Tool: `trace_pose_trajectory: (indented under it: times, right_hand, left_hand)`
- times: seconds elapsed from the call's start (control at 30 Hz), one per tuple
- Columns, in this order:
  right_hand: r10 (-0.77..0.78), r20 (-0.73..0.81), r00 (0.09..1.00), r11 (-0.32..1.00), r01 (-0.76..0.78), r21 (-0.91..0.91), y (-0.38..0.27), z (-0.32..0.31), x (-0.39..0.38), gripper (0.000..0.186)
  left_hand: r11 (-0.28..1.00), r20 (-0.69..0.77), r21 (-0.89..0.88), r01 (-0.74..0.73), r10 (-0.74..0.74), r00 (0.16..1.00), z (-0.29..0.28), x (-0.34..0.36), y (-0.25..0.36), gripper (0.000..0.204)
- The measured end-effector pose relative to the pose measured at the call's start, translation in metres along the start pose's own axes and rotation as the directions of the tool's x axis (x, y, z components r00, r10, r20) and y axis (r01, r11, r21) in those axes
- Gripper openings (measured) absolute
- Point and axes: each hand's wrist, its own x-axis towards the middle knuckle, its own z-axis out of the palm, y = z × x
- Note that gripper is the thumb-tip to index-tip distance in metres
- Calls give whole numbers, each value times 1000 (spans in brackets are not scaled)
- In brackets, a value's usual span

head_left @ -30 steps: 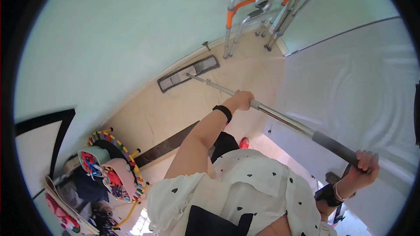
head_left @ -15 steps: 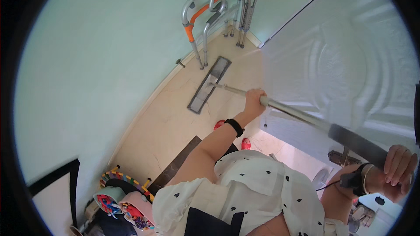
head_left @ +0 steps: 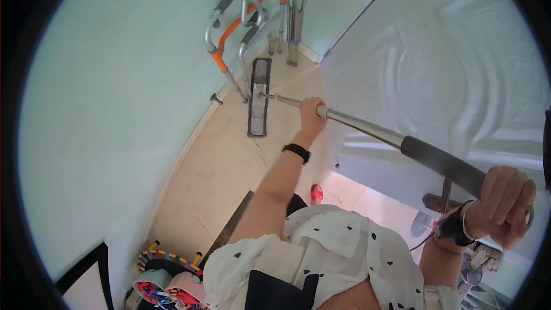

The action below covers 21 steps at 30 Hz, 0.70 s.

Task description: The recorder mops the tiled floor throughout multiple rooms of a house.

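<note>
- Flat mop head point(head_left: 259, 97) has swung beside walking frame point(head_left: 250, 35).
- Left hand point(head_left: 313, 116) and right hand point(head_left: 506, 206) clasp its pole point(head_left: 367, 129).
- Crutches point(head_left: 295, 20) crowd the corner beyond left hand.

You're in a home or a care room; the view doesn't settle which. At twelve o'clock stand a silver-and-orange metal walking frame point(head_left: 250, 35) and slim grey metal crutches point(head_left: 295, 20); a white panelled door point(head_left: 402, 80) fills two, a pale green wall point(head_left: 115, 109) nine, over cream marble-look flooring point(head_left: 206, 166).
</note>
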Motion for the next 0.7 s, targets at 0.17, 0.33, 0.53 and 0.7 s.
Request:
trace_pose_trajectory:
  times: [0.17,0.33,0.53,0.7]
  right_hand:
    - [35,-70,997,998,-31,60,-9,-6,0,18]
    - [97,287,953,984,-134,113,-15,-63,32,18]
    - [162,201,966,985,-169,20,-44,-57,26,19]
    - [92,-373,923,996,-92,16,-53,-5,20,21]
  left_hand:
    - [999,362,45,-1,-15,932,-17,12,16,12]
    - [1000,416,5,9,-11,909,7,14,26,11]
    - [999,544,-7,40,-30,838,18,6,47,14]
    - [996,423,-91,23,17,906,26,-6,57,14]
